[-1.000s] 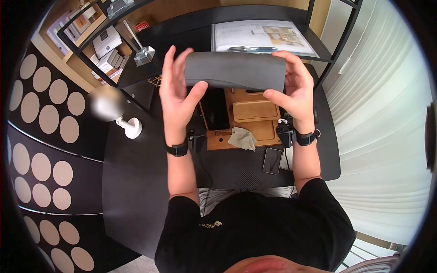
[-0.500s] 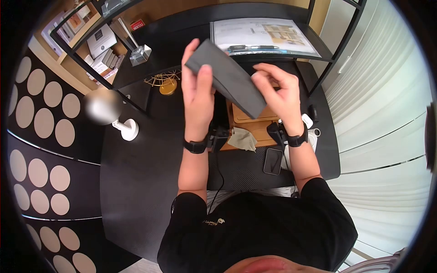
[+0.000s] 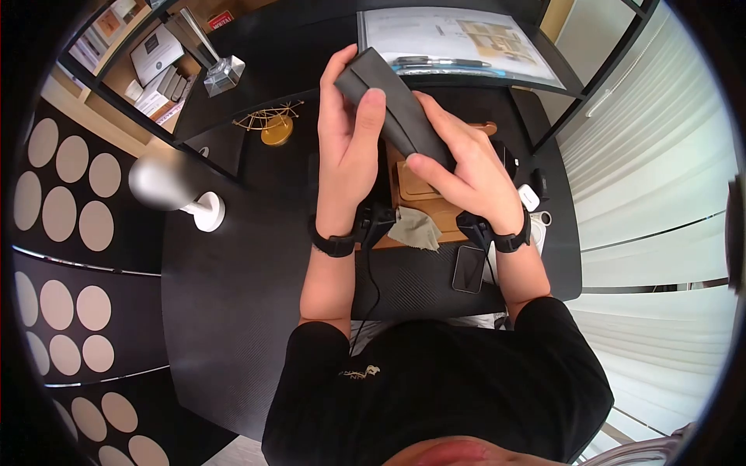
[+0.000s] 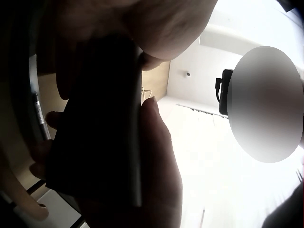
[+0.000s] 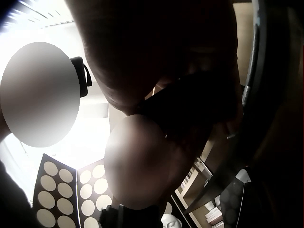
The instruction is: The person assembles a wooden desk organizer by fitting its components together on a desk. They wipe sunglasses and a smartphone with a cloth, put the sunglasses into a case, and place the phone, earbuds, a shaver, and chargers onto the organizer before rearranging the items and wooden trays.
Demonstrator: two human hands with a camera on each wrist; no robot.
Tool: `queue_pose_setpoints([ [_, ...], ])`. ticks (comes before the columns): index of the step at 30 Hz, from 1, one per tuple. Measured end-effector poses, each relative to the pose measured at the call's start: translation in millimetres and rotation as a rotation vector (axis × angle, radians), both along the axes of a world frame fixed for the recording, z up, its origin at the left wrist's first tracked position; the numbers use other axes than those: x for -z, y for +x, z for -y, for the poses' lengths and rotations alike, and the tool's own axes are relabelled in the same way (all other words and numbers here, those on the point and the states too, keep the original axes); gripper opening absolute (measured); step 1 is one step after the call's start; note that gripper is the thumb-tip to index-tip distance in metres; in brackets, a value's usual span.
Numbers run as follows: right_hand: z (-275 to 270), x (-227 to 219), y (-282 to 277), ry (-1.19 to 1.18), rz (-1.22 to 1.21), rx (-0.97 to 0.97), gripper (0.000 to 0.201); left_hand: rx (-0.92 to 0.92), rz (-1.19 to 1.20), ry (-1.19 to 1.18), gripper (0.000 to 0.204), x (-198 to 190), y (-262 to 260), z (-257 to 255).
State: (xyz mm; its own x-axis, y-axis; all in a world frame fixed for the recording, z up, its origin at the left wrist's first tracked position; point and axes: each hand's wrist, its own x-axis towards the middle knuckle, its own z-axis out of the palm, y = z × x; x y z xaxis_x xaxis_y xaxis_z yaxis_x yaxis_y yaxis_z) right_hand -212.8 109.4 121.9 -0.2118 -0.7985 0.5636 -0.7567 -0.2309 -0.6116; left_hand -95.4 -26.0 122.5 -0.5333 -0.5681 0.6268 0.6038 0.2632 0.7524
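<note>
A person in a black T-shirt [image 3: 451, 373] holds a dark gray case [image 3: 412, 116] in both hands above a dark surface [image 3: 225, 295], its long body slanting from upper left to lower right. The left hand [image 3: 347, 155] is clamped on the upper end, thumb pressed across the face near a seam; the right hand [image 3: 478, 167] grips the lower end, thumb on its near edge and fingers along the far side. The wrist views show the case in deep shadow between the hands. Beneath the hands lie a wooden organizer [image 3: 453, 224] and a crumpled gray-green cloth [image 3: 416, 229], with a black rectangular device [image 3: 468, 269] nearby. A white lamp [image 3: 208, 211] and a gold ornament [image 3: 277, 130] are at left; pens [image 3: 443, 62] rest on papers [image 3: 466, 39] on the shelf [image 3: 571, 78] beyond.
</note>
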Motion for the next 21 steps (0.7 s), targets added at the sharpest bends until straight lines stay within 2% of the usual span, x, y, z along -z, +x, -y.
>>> queue_pose_setpoints([
  [2, 1.0, -1.1, 2.2, 0.043, 0.056, -0.019, 0.068, -0.007, 0.023, 0.025, 0.050, 2.5, -0.3, 0.8],
  [9, 5.0, 6.1, 3.0, 0.035, 0.023, -0.001, 0.068, -0.038, 0.008, -0.025, 0.053, 2.1, -3.0, 1.3],
  [11, 8.5, 11.4, 3.3, -0.075, -0.052, 0.007, 0.067, -0.039, 0.006, -0.030, 0.054, 1.0, -1.7, 1.5],
  [15, 7.8, 16.2, 6.8, -0.110, -0.088, 0.015, 0.066, -0.055, 0.031, -0.027, 0.056, 3.9, 2.9, -0.1],
  [19, -9.0, 31.0, 24.3, -0.020, 0.020, -0.015, 0.066, -0.052, 0.121, 0.026, 0.058, 21.2, 18.5, -13.6],
  [21, -20.9, 38.5, 34.5, 0.119, 0.145, -0.050, 0.066, -0.055, 0.159, 0.050, 0.059, 34.8, 29.5, -23.0],
])
